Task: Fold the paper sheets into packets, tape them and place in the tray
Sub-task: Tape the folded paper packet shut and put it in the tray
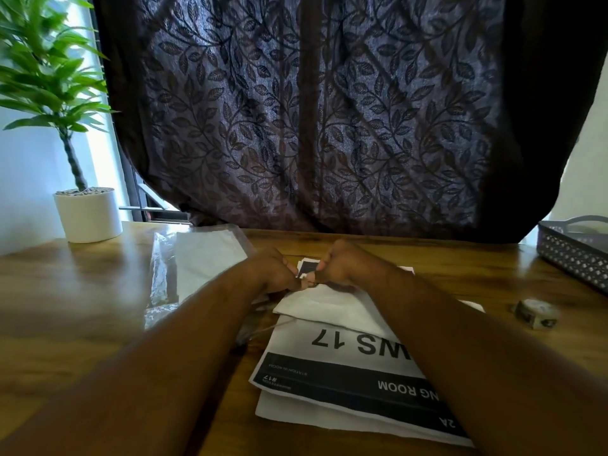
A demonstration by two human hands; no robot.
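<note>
Both my hands meet at the middle of the wooden table over a white paper sheet (332,306). My left hand (274,269) and my right hand (342,263) have their fingers curled and pinch the sheet's far folded edge, where a small black-and-white printed part shows between them. Beneath it lies a printed sheet (348,373) reading "WS 17" with a black band, on top of another white sheet. A roll of tape (536,313) sits to the right. The dark perforated tray (579,255) stands at the far right.
A clear plastic sleeve with white paper (194,261) lies at the left. A potted green plant in a white pot (88,213) stands at the back left corner. A dark leaf-patterned curtain (312,110) hangs behind the table.
</note>
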